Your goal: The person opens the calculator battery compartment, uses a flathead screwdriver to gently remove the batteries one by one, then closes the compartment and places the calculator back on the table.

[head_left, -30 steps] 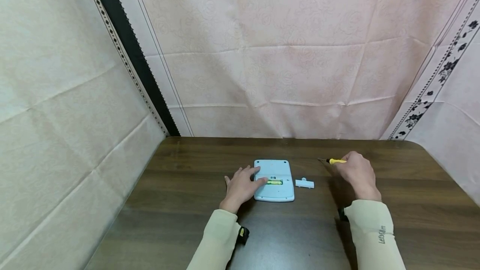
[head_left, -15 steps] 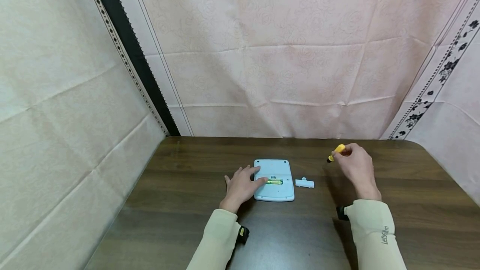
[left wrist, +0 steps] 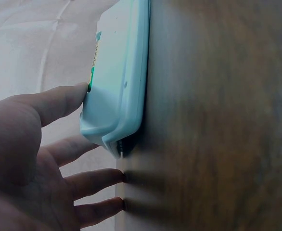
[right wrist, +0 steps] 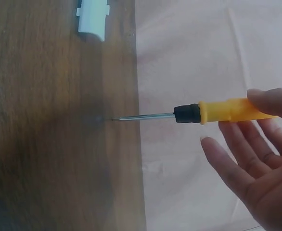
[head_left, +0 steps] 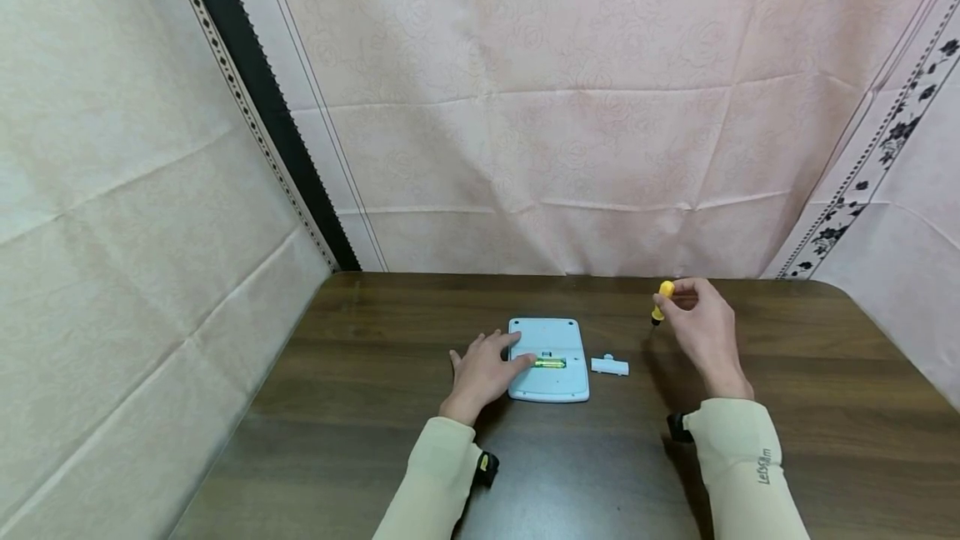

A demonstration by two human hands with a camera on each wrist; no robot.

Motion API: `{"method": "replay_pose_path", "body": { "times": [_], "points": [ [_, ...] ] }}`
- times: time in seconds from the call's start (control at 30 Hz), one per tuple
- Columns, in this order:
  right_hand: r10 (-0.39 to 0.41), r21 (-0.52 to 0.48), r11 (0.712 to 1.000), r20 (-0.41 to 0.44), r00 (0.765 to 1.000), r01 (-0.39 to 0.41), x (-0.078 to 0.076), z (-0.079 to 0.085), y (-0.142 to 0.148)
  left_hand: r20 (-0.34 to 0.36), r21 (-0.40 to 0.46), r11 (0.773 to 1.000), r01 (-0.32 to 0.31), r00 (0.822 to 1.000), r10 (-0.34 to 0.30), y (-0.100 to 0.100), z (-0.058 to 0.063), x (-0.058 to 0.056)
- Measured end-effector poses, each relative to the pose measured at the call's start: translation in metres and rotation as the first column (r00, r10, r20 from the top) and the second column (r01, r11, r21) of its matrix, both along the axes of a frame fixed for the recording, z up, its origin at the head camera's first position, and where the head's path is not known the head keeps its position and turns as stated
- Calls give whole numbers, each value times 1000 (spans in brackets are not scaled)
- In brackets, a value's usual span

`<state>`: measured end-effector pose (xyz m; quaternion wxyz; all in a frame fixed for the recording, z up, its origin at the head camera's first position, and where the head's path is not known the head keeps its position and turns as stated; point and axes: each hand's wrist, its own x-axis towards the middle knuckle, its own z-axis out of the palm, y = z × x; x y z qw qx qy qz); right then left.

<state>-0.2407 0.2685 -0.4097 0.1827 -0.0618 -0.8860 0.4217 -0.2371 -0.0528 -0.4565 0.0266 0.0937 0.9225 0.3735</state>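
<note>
Left hand (head_left: 482,375): fingers spread, touching pale-blue rectangular plastic device (head_left: 564,343)
Right hand (head_left: 701,332): fingers pinch yellow-handled, black-collared metal screwdriver (right wrist: 186,114)
Small pale-blue plastic piece (head_left: 609,367): beside device

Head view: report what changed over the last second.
The right hand, still holding the yellow screwdriver, has shifted slightly left and swung it from nearly flat, tip leftward, to nearly upright, tip down. Unchanged: the left hand on the light blue device, the battery cover beside it.

It looks like a makeshift, screened-off booth: creased, pale patterned cloth (head_left: 570,107) hangs behind and on both sides of a wood-grain tabletop (head_left: 585,465); the wider building cannot be told.
</note>
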Motion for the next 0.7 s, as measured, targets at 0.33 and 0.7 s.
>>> {"method": "replay_pose_path", "body": {
  "times": [0.33, 0.7],
  "points": [
    [28, -10, 1000, -73, 997, -29, 0, -1, -4, 0, -4, 1000, -3, 1000, 3, 1, 1, 0],
    [113, -22, 993, -195, 974, -119, 4, 11, -15, -3, 2, 1000, -8, 1000, 8, 1, 0, 1]
  ]
}}
